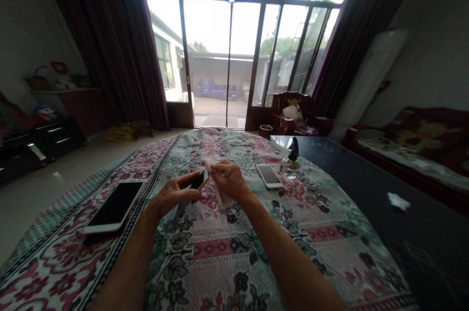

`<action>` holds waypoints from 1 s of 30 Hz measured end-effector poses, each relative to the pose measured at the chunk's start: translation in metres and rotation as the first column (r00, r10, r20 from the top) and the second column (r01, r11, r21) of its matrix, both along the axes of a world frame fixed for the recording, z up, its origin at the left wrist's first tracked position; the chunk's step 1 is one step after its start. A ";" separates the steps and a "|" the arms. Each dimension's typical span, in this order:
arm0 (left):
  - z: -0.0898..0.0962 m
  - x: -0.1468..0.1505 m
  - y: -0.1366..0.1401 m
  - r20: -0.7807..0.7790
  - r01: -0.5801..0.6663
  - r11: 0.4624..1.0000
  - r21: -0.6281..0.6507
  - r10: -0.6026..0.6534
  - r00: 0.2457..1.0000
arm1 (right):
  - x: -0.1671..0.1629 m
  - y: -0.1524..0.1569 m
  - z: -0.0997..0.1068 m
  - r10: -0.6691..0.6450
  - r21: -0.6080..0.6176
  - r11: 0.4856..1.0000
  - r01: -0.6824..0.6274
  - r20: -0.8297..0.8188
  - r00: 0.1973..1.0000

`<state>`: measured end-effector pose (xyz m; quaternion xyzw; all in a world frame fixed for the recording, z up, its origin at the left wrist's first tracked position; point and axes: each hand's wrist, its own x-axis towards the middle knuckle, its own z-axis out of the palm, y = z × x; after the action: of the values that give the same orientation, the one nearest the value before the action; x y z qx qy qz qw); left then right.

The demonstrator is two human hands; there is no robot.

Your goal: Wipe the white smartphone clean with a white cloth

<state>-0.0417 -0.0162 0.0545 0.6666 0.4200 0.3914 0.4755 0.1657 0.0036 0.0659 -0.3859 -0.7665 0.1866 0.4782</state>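
Note:
My left hand (176, 193) grips a smartphone (199, 180) by its edges, thumb on the near side and fingers on the far side. The dark screen tilts up over the patterned cloth. Pinched in my right hand (230, 181) is a white tissue (223, 197), which meets the far right end of that phone. Part of the tissue hangs below my fingers. To the right lies a white smartphone (269, 176), flat on the cloth. A larger white tablet (116, 206) with a black screen rests to the left of my left forearm.
A floral cloth (227, 272) covers the surface before me. A small dark figurine (293, 153) stands on a clear base at the back right. Beyond it, a crumpled white paper (398, 201) lies on a black tabletop (351, 188). Wooden seats and glass doors are farther off.

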 end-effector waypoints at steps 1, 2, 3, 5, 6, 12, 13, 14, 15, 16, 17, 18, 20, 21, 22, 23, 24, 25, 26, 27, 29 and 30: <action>-0.001 -0.001 0.000 0.009 -0.012 1.000 0.001 0.012 1.000 | -0.001 -0.002 0.003 0.020 0.003 1.000 -0.020 0.000 1.000; -0.001 -0.002 0.001 0.021 -0.027 1.000 0.002 0.027 0.999 | -0.002 -0.004 0.005 0.040 0.007 0.999 -0.040 -0.003 0.999; -0.002 -0.003 0.001 0.036 -0.041 0.999 0.005 0.040 0.999 | -0.002 -0.006 0.008 0.061 0.009 0.998 -0.061 -0.009 0.998; -0.003 -0.004 0.002 0.062 -0.057 0.998 0.015 0.056 0.996 | -0.004 -0.010 0.013 0.097 0.010 0.995 -0.096 -0.025 0.995; -0.004 -0.005 0.003 0.070 -0.060 0.998 0.020 0.059 0.996 | -0.004 -0.011 0.015 0.111 0.007 0.994 -0.110 -0.032 0.993; -0.003 -0.001 0.003 0.004 -0.032 0.999 0.011 0.032 0.999 | 0.002 -0.003 0.008 0.097 -0.018 0.995 -0.098 -0.041 0.994; -0.002 0.001 0.003 -0.025 -0.031 1.000 0.005 0.031 0.999 | 0.003 0.001 0.005 0.064 -0.022 0.998 -0.065 -0.034 0.997; 0.000 0.002 0.002 -0.051 -0.031 1.000 0.000 0.031 0.998 | 0.004 0.004 0.001 0.031 -0.026 0.999 -0.031 -0.024 0.999; 0.001 0.004 0.001 -0.076 -0.031 1.000 -0.005 0.030 0.997 | 0.005 0.006 -0.002 0.002 -0.031 1.000 -0.002 -0.013 1.000; 0.003 0.006 0.000 -0.094 -0.029 1.000 -0.008 0.029 0.995 | 0.006 0.008 -0.005 -0.017 -0.037 0.999 0.017 -0.003 1.000; 0.005 0.007 -0.001 -0.107 -0.026 1.000 -0.010 0.025 0.994 | 0.007 0.010 -0.007 -0.025 -0.043 0.999 0.026 0.004 1.000; 0.006 0.008 -0.002 -0.113 -0.023 1.000 -0.010 0.022 0.993 | 0.007 0.010 -0.008 -0.029 -0.049 0.998 0.029 0.005 1.000; 0.009 0.009 -0.004 -0.112 -0.025 1.000 -0.004 0.024 0.993 | 0.007 0.009 -0.007 -0.026 -0.056 0.998 0.027 0.006 1.000; 0.009 0.009 -0.004 -0.108 -0.029 1.000 0.002 0.030 0.994 | 0.006 0.007 -0.005 -0.019 -0.058 0.998 0.019 0.007 1.000; 0.009 0.008 -0.004 -0.103 -0.034 0.999 0.007 0.035 0.994 | 0.005 0.005 -0.002 -0.006 -0.059 0.998 0.006 0.008 1.000; 0.008 0.007 -0.003 -0.096 -0.040 0.999 0.010 0.041 0.995 | 0.004 0.002 0.001 0.011 -0.059 0.998 -0.011 0.007 1.000; 0.007 0.005 -0.003 -0.082 -0.048 0.999 0.013 0.049 0.995 | 0.003 -0.001 0.005 0.032 -0.060 0.998 -0.032 0.006 0.999; 0.005 0.004 -0.002 -0.059 -0.052 0.999 0.016 0.053 0.997 | 0.002 -0.004 0.009 0.057 -0.062 0.996 -0.057 0.003 0.998; 0.004 0.002 -0.001 -0.029 -0.054 0.998 0.021 0.054 0.998 | 0.001 -0.007 0.013 0.086 -0.067 0.994 -0.086 -0.002 0.996; 0.002 0.000 0.000 0.004 -0.050 0.998 0.025 0.050 0.999 | 0.001 -0.010 0.017 0.121 -0.075 0.990 -0.121 -0.008 0.993; 0.000 -0.003 0.001 0.065 -0.049 0.998 0.032 0.047 0.997 | 0.002 -0.013 0.022 0.194 -0.105 0.975 -0.197 -0.038 0.980; -0.001 -0.004 0.002 0.082 -0.052 0.998 0.030 0.049 0.995 | 0.004 -0.013 0.024 0.219 -0.122 0.967 -0.226 -0.066 0.974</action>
<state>-0.0456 -0.0146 0.0534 0.6467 0.4106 0.4370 0.4713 0.1695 -0.0090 0.0896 -0.3226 -0.7785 0.2981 0.4483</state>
